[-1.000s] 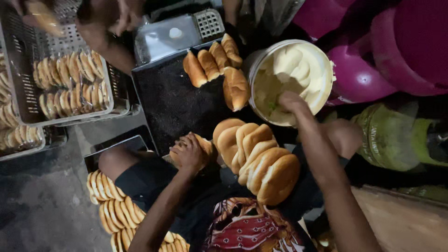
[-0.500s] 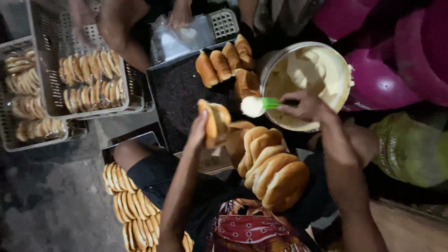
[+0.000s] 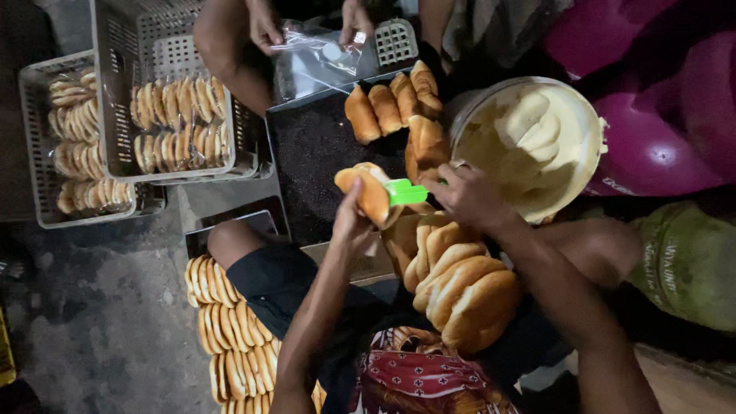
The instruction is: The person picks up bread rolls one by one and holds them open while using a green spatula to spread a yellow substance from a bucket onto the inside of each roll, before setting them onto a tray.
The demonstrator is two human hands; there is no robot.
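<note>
Left hand (image 3: 351, 222) had its grip closed round a split bun (image 3: 369, 192), held up above the dark tray (image 3: 314, 153), cut side toward the right hand. Right hand (image 3: 464, 195) gripped a green spatula (image 3: 406, 192), fingers wrapped on the handle; the blade touched the bun's open face. The two grips were just beside each other, with the bun between them.

Just beyond the right grip: a white tub (image 3: 583, 130) of pale cream, wide open, its rim near the knuckles. Below and toward the body from both grips: a stack of plain buns (image 3: 460, 284) lying on the person's lap, overlapping like fallen dominoes. Further out from the left grip, a short row of buns (image 3: 387, 103) lay on the far edge of the tray, with one more just under them, near the tub.

Well beyond the grips, another person's hands (image 3: 264, 27) handled a clear plastic bag (image 3: 318, 57); whether anything was inside could not be told. To the left of the left grip, well apart: two grey plastic crates (image 3: 107, 92) carrying bagged buns in rows. Near the left elbow, low down, more bagged buns (image 3: 222, 322) lay on the concrete floor (image 3: 100, 307). A red patterned cloth (image 3: 429, 376) sat on the lap, close to the body.
</note>
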